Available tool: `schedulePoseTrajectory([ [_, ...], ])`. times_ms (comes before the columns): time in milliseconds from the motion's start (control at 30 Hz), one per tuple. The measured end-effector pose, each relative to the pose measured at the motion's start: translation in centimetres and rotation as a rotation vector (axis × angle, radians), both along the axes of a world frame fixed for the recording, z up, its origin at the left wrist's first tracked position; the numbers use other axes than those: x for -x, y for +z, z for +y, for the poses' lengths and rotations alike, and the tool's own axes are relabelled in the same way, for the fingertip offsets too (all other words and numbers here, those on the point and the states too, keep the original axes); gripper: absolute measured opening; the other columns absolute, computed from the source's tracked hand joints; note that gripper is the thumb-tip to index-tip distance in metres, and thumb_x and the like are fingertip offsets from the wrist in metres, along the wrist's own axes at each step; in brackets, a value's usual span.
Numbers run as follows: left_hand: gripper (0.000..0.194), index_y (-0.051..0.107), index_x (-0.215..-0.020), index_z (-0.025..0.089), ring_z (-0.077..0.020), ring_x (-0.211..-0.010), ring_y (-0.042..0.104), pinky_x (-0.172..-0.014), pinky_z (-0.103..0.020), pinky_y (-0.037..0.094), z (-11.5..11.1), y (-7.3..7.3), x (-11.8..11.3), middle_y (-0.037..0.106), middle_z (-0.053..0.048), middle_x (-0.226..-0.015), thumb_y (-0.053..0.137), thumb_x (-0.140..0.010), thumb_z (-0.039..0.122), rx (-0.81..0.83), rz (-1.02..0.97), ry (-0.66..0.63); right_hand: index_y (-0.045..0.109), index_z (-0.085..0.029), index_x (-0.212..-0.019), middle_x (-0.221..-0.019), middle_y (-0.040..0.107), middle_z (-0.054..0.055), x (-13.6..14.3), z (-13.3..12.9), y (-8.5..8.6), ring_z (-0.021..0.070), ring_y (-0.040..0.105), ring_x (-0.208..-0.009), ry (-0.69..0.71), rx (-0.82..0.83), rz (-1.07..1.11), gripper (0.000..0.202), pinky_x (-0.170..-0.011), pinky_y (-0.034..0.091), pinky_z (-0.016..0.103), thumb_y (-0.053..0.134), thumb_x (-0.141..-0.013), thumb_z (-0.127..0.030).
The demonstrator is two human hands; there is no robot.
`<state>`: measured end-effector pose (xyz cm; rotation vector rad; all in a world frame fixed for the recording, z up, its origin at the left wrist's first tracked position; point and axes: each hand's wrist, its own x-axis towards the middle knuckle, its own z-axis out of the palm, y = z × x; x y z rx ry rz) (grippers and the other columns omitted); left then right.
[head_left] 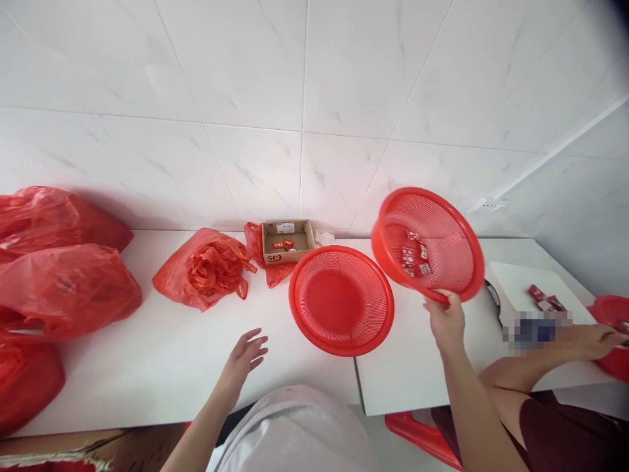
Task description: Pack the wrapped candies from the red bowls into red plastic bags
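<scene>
My right hand (446, 321) grips the near rim of a red plastic mesh basket (449, 226), held tilted above the table. Several small red-and-white packets (415, 254) lie inside, towards its left side. A second red mesh basket (339, 301), with nothing in it, sits on the white table just left of the raised one. To the left of that basket, my left hand (248, 354) hovers over the tabletop, its fingers apart and holding nothing.
Red plastic bags (69, 288) pile up at the far left; a crumpled red bag (206, 269) lies nearer. A small cardboard box (287, 242) with red packets stands by the wall. At right, a co-worker's arm (555, 347) crosses beside a white board (521, 282) and reaches another red basket (609, 308).
</scene>
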<state>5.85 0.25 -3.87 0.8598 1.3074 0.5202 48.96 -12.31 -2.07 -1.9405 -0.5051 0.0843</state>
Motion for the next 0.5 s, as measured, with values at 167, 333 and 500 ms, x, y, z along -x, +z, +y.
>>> schedulePoseTrajectory([
  [167,0.050,0.053,-0.124,0.026,-0.0215,-0.103,0.064,-0.090,-0.039,0.052,1.3,-0.4,-3.6,0.058,-0.011,-0.130,0.067,-0.078,0.042,-0.012,-0.128,0.197,0.056,-0.022,-0.103,-0.099,0.066,0.006,11.2,1.3,3.3,0.0206,0.064,-0.085,0.376,-0.039,0.259,0.029,-0.074,0.052,0.033,0.064,-0.077,-0.034],
  [333,0.034,0.061,-0.097,0.025,-0.0174,-0.081,0.063,-0.074,-0.033,0.055,4.0,-0.1,0.5,0.067,-0.001,-0.092,0.070,-0.067,0.038,-0.209,-0.164,0.568,0.056,-0.023,-0.101,-0.104,0.063,0.005,22.0,2.7,2.3,0.0187,0.063,-0.094,0.842,-0.139,0.472,0.018,-0.083,0.052,0.031,0.059,-0.083,-0.024],
  [500,0.022,0.057,-0.077,0.023,-0.0142,-0.065,0.057,-0.059,-0.026,0.053,3.4,0.0,7.5,0.060,0.004,-0.068,0.067,-0.060,0.033,-0.240,-0.079,0.798,0.054,-0.023,-0.096,-0.089,0.062,0.001,26.4,3.7,-0.4,0.0148,0.061,-0.076,1.082,-0.124,0.599,0.014,-0.070,0.052,0.027,0.058,-0.082,-0.022],
])
